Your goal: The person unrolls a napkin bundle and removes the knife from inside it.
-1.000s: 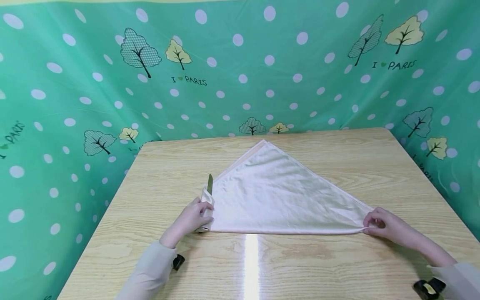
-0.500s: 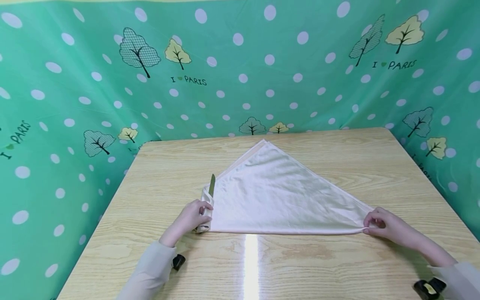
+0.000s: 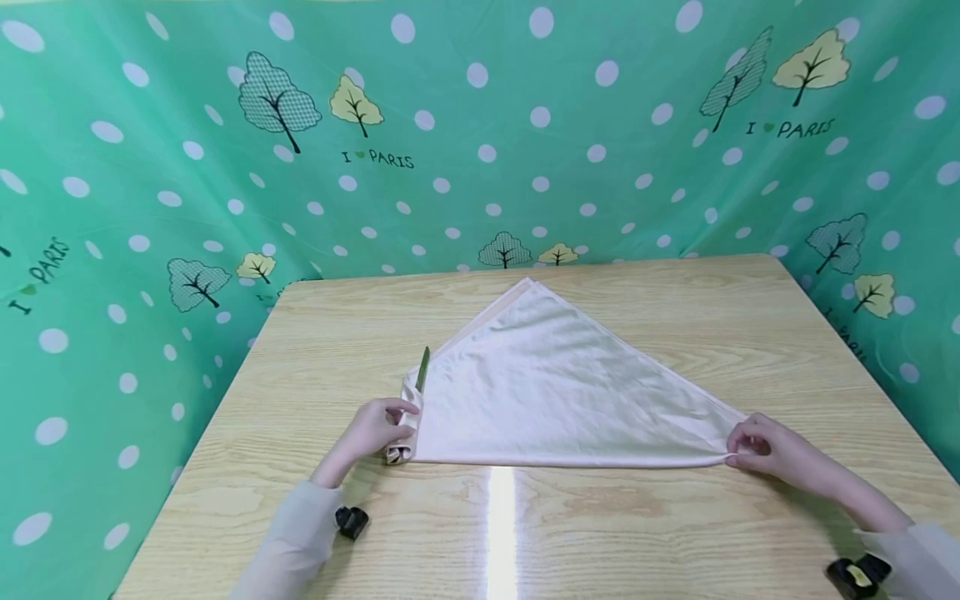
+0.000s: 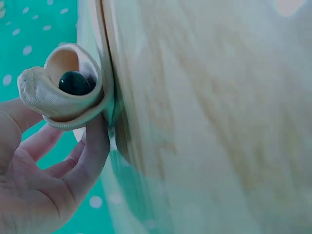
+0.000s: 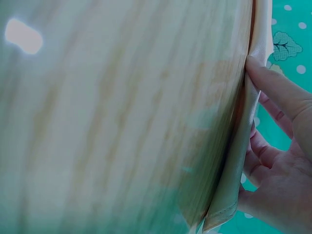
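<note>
folded cloth [image 3: 555,392] flat on the table [image 3: 675,317], point facing the far edge, long edge nearest the person, left hand [image 3: 371,429] at its rolled left corner, knife [image 3: 423,369] poking out of that roll, right hand [image 3: 772,450] at the right corner

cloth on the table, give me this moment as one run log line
left hand: grips rolled cloth corner around green rod | right hand: pinches opposite corner | cloth: triangle, flat on table
</note>
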`<state>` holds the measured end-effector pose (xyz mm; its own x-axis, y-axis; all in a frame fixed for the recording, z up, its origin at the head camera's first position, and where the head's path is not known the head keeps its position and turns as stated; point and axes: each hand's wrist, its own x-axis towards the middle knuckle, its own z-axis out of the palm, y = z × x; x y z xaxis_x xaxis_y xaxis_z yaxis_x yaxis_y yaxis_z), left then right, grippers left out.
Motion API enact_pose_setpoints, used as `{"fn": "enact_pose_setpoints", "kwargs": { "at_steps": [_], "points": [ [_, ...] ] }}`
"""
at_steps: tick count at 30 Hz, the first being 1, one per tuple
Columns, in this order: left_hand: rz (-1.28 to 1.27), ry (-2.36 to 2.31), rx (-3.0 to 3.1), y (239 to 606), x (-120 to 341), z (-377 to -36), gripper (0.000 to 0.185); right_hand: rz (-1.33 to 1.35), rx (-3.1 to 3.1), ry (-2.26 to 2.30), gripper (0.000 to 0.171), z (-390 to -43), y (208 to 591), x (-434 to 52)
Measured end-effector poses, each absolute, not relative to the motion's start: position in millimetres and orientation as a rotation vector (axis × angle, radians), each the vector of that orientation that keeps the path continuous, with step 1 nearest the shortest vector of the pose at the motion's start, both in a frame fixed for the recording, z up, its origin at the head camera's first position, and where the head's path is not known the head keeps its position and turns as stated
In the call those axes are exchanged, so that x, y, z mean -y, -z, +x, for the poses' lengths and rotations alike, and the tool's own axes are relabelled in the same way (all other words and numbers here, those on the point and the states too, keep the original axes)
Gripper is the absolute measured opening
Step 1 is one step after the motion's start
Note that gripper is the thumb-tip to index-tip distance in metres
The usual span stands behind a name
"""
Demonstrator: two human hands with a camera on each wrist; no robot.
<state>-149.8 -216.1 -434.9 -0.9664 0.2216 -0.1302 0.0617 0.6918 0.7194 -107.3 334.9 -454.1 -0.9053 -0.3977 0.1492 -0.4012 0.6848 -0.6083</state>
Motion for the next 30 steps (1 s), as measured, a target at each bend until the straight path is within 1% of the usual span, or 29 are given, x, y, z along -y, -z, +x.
{"fn": "enact_pose_setpoints", "kwargs": {
  "at_steps": [5,8,15,30],
  "points": [
    [0.104,-1.358,-2.572,436,228,-148,0.031,0.683,2.89,-1.036,0.021,-107,453,-335],
    [-0.015,-1.463,-2.499,437,232,-145,0.035,0.692,2.884,-1.038,0.022,-108,453,-335],
    [-0.213,-1.592,-2.407,436,237,-140,0.039,0.691,2.896,-1.04,0.021,-108,453,-336],
    [-0.297,-1.565,-2.464,431,244,-134,0.04,0.674,2.915,-1.037,0.02,-106,451,-334]
  ]
}}
